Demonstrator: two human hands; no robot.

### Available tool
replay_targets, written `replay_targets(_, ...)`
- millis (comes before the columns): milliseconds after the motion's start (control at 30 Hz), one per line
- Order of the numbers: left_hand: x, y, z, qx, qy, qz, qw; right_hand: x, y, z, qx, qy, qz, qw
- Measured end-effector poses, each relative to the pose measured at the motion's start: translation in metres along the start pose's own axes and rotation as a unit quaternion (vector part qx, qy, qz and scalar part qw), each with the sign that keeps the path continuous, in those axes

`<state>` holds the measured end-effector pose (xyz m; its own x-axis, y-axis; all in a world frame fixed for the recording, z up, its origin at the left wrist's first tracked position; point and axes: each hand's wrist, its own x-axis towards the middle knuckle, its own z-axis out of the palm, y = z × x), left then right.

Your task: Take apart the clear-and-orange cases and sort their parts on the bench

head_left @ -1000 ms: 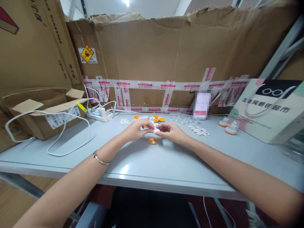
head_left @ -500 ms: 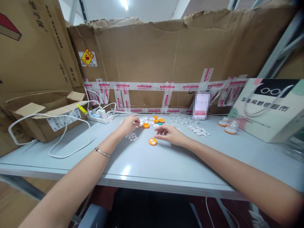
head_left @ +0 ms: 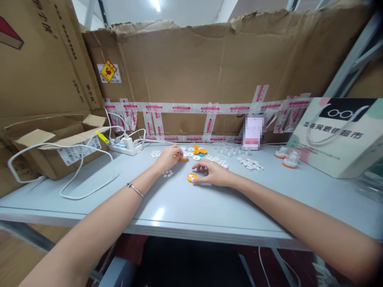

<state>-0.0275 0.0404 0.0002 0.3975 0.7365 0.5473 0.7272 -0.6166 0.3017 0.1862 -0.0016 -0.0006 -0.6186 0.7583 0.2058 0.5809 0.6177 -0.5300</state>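
Note:
My left hand (head_left: pixel 169 158), with a bracelet at the wrist, has its fingers curled together at an orange round cap (head_left: pixel 184 158) on the front edge of a cluster of parts. Its fingertips partly hide that cap. My right hand (head_left: pixel 214 173) is open, thumb and fingers apart. Its thumb reaches the near edge of another orange round cap (head_left: pixel 191 176), which lies flat with white pieces inside. Behind the hands are more orange caps (head_left: pixel 202 151), white discs (head_left: pixel 196 158) and a green one (head_left: pixel 201 155). Small white round pieces (head_left: pixel 168 173) lie beside my left forearm.
Clear plastic domes (head_left: pixel 229 149) stand at the back, near an upright card (head_left: pixel 253 133). White pieces (head_left: pixel 249 164) lie in a pile to the right. Finished-looking dome-and-cap units (head_left: pixel 290 160) sit by a paper bag (head_left: pixel 335 137). A power strip (head_left: pixel 125 147), cables and a carton (head_left: pixel 56 147) occupy the left.
My left hand has shifted slightly right, onto the orange cap at the cluster's front. My right hand has lowered and moved left, bringing its thumb to the nearer orange cap.

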Motion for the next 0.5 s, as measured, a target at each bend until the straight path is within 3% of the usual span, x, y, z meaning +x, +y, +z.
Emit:
replay_targets(167,-0.001,-0.002,0.007,-0.012,0.020,-0.002,1.000,0.000,0.000,0.001,-0.008,-0.004,-0.007,1.000)
replay_targets(333,-0.003,0.013,-0.003,-0.044,0.032,0.012,0.998,-0.002,0.001,0.001,-0.008,0.000,-0.025,1.000)
replay_targets(400,-0.006,0.021,-0.009,-0.087,-0.033,0.042,0.995,-0.003,0.001,0.002,-0.007,0.002,-0.035,0.999)
replay_targets(500,-0.012,0.029,-0.016,-0.138,-0.176,0.086,0.971,-0.003,0.001,0.004,-0.008,0.005,-0.039,0.999)
